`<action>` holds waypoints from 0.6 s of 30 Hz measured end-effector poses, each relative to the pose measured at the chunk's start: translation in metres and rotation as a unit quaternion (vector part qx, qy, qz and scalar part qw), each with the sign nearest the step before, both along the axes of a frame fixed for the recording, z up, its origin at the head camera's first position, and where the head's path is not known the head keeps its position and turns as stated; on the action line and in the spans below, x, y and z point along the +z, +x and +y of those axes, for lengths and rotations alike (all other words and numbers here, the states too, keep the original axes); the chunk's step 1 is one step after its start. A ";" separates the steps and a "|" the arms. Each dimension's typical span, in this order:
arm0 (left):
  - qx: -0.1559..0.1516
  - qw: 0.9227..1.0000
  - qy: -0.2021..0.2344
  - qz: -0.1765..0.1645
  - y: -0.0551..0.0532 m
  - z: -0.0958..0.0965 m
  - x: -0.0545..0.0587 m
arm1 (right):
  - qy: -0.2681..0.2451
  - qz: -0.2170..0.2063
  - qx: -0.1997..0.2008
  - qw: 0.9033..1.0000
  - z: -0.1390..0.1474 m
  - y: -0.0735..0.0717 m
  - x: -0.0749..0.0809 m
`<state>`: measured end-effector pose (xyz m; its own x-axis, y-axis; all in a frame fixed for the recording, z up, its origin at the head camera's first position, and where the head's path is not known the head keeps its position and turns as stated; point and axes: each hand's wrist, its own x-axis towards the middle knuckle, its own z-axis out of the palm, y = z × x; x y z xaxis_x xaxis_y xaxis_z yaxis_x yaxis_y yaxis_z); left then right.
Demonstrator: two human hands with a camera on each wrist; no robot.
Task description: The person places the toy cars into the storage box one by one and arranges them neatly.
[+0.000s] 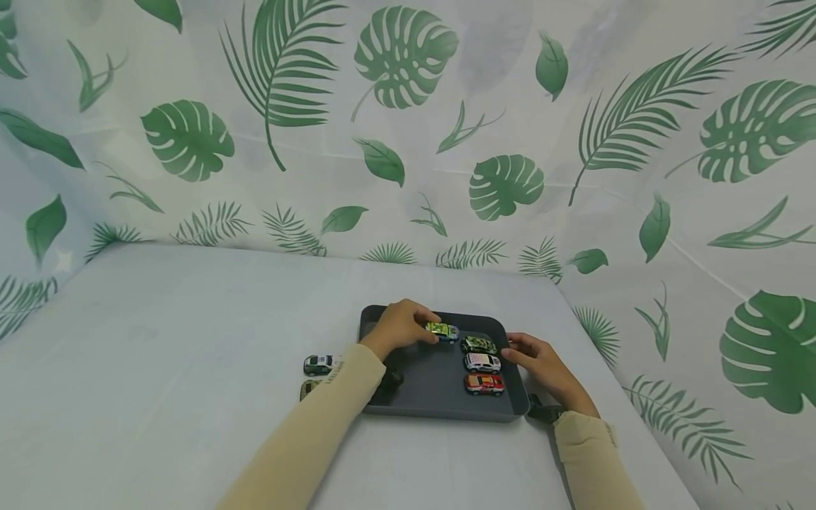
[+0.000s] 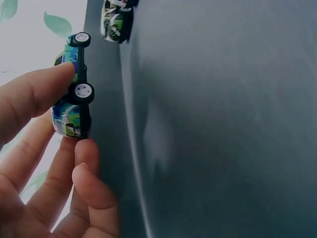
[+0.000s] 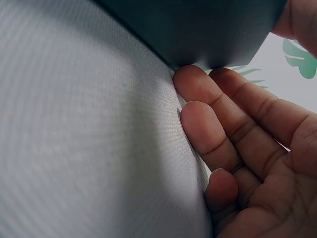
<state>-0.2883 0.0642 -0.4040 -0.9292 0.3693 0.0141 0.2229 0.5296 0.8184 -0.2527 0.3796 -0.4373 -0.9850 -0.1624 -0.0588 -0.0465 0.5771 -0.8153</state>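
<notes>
My left hand (image 1: 400,327) pinches a green and blue toy car (image 1: 443,331) over the back part of the dark grey tray (image 1: 433,389). In the left wrist view the thumb lies across the side of the toy car (image 2: 72,94), with white-spoked wheels showing. At the tray's right side my right hand (image 1: 542,365) holds the wall, thumb at the rim. Its fingertips press the outside of the tray (image 3: 213,34) in the right wrist view. Inside the tray, a camouflage toy car (image 1: 479,345), a white one (image 1: 482,363) and a red one (image 1: 484,384) stand in a column.
Left of the tray, a dark and white toy car (image 1: 319,365) and an olive toy car (image 1: 309,388) stand on the white table (image 1: 159,368), partly behind my left sleeve. A leaf-patterned cloth (image 1: 433,142) rises behind the table and along its right side.
</notes>
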 end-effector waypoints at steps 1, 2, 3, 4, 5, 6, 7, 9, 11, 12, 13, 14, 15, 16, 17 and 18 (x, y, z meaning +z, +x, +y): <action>0.000 1.000 -0.001 -0.005 0.000 0.001 -0.001 | 0.001 0.000 0.000 1.000 0.000 0.000 0.000; 0.001 1.000 -0.002 -0.008 0.001 0.002 -0.001 | 0.000 0.001 -0.001 1.000 0.000 0.000 0.000; 0.001 1.000 -0.005 -0.009 0.001 0.002 -0.002 | 0.002 0.001 -0.001 1.000 0.000 0.000 0.001; 0.002 1.000 -0.006 -0.010 0.001 0.002 -0.002 | 0.003 0.001 0.001 1.000 0.000 0.000 0.001; 0.003 1.000 -0.007 -0.011 0.002 0.002 -0.002 | 0.004 0.000 0.000 1.000 0.000 0.000 0.001; 0.005 1.000 -0.010 -0.012 0.002 0.002 -0.003 | 0.005 0.001 0.001 1.000 0.000 0.000 0.001; 0.006 1.000 -0.013 -0.013 0.003 0.003 -0.003 | 0.007 0.001 0.002 1.000 0.000 0.000 0.002; 0.009 1.000 -0.023 -0.011 0.003 0.002 -0.003 | 0.008 0.000 0.002 1.000 0.000 0.000 0.002; 0.013 0.999 -0.031 -0.012 0.004 0.003 -0.004 | 0.007 0.000 0.001 1.000 0.000 0.000 0.001; 0.015 0.999 -0.034 -0.014 0.004 0.003 -0.004 | 0.007 0.000 0.001 1.000 0.000 0.000 0.001; 0.017 0.999 -0.037 -0.016 0.004 0.003 -0.004 | 0.006 0.000 0.001 1.000 0.001 0.000 0.001; 0.019 0.999 -0.040 -0.018 0.004 0.003 -0.004 | 0.006 -0.001 0.001 1.000 0.001 0.000 0.001; 0.021 0.999 -0.043 -0.019 0.004 0.004 -0.005 | 0.005 -0.001 0.001 1.000 0.001 -0.001 0.001; 0.023 0.998 -0.045 -0.020 0.004 0.004 -0.005 | 0.005 -0.001 0.001 1.000 0.002 -0.001 0.001; 0.024 0.998 -0.048 -0.020 0.004 0.004 -0.005 | 0.006 -0.002 0.001 1.000 0.002 -0.001 0.000; 0.026 0.998 -0.050 -0.021 0.004 0.004 -0.005 | 0.006 -0.002 0.002 1.000 0.002 -0.002 0.000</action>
